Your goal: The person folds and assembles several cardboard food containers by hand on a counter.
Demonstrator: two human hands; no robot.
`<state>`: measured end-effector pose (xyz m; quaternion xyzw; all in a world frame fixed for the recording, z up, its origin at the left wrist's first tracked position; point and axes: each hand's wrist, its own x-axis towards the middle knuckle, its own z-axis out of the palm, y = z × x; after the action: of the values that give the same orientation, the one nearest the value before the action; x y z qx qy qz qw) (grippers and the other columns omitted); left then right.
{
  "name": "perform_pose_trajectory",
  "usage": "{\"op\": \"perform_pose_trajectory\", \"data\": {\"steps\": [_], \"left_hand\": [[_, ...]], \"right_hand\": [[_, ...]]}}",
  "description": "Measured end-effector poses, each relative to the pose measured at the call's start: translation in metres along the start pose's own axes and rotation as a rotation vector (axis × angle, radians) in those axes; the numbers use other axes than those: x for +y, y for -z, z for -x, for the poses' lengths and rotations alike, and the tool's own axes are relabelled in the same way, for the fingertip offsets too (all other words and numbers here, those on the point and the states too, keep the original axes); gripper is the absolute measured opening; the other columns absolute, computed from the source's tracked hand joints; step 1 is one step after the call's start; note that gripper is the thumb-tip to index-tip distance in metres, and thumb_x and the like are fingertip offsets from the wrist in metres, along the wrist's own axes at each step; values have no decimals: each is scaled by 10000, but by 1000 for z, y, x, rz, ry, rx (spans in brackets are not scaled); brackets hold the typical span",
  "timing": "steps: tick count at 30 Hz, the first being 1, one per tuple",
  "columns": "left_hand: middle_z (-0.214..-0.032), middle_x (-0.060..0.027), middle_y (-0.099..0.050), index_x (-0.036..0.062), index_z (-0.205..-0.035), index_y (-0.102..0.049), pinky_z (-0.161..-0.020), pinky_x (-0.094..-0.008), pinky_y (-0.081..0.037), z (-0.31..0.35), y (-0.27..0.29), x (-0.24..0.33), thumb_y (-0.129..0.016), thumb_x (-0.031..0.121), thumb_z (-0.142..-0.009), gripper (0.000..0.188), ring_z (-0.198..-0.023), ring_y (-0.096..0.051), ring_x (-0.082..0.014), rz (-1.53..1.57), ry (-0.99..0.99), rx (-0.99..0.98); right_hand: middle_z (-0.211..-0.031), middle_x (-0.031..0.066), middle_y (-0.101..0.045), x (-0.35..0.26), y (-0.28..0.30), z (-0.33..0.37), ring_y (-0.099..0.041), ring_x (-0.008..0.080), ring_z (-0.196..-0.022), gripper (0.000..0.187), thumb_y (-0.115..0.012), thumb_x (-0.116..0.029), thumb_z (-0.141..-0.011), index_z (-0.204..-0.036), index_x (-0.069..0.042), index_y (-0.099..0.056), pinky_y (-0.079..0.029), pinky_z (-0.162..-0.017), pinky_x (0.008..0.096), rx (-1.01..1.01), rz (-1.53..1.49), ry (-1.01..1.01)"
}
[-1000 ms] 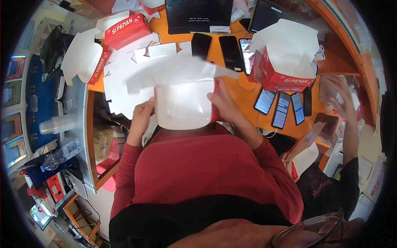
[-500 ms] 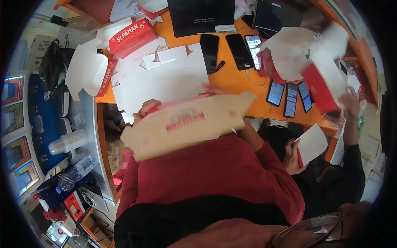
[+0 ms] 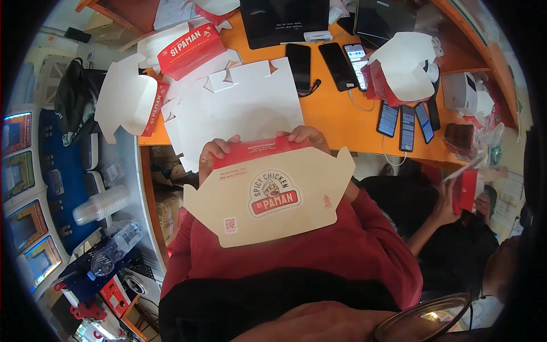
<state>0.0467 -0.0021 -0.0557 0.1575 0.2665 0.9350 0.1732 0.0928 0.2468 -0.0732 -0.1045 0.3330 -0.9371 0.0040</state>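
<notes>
A partly folded cardboard food box (image 3: pixel 310 196) is held up in front of my chest, its tan printed lid panel facing up and its red side turned to the far edge. My left hand (image 3: pixel 213 155) grips the red side's left corner, fingers curled over the fold. My right hand (image 3: pixel 307 137) holds the same side farther right, with its fingertips over the top edge; the palm is hidden behind the panel. Just beyond lie flat white box blanks (image 3: pixel 245 105) stacked on the orange table (image 3: pixel 333 122).
Folded red-and-white boxes stand at the table's left (image 3: pixel 191 54) and right (image 3: pixel 399 74). Several phones (image 3: pixel 407 126), some with cables, lie at the right. A laptop (image 3: pixel 285 23) stands behind. A co-worker's hand (image 3: pixel 444 208) holds another red box (image 3: pixel 467 194).
The box in my hands has tilted so its tan panel faces up squarely. My right hand has come onto its red edge. The co-worker's hands have come together lower at a red box.
</notes>
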Motion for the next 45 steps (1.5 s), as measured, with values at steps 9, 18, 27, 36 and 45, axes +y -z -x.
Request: {"op": "perform_pose_trajectory", "data": {"steps": [9, 18, 27, 36, 45], "left_hand": [[-1436, -158, -411, 33, -1454, -285, -1102, -425, -353, -3, -41, 27, -593, 275, -958, 632, -1328, -421, -291, -446, 198, 663], [-1483, -140, -312, 61, -1525, -79, -1113, -386, -316, 29, 5, 20, -666, 364, -897, 911, -1364, -344, -254, -849, 208, 43], [-1528, -170, -165, 79, -1548, 49, -1158, -399, -219, 0, -52, 41, -654, 336, -892, 995, -1461, -130, -268, -720, 564, 336], [-1558, -186, -59, 51, -1531, 111, -1174, -447, -155, -9, -50, 53, -637, 487, -867, 1090, -1477, -50, -316, -804, 641, 211], [-1546, -201, -103, 97, -1516, 183, -1149, -465, -218, -30, -45, 34, -867, 545, -591, 1470, -1443, -180, -338, -908, 307, 60]], "right_hand": [[-1550, 162, -265, -10, -36, -6, -287, 270, -1424, 679, -448, -390, -1015, -1535, -44, -181, -236, -1156, 392, 249, 441, -196], [-1550, 168, -214, 5, 0, 19, -191, 282, -1455, 1082, -690, -535, -820, -1546, -58, -44, -196, -1174, 418, 135, 549, -487], [-1551, 177, -167, -10, -20, 3, -184, 297, -1446, 934, -591, -471, -911, -1539, -50, -42, -190, -1167, 397, 280, 443, -569], [-1591, 180, -71, -18, -29, 2, -29, 291, -1486, 1017, -534, -568, -915, -1537, -29, 65, -72, -1185, 399, 171, 474, -402], [-1602, 199, -17, -50, -19, -16, -35, 300, -1488, 1304, -746, -636, -703, -1547, -84, 82, -76, -1184, 418, 86, 462, -256]]}}
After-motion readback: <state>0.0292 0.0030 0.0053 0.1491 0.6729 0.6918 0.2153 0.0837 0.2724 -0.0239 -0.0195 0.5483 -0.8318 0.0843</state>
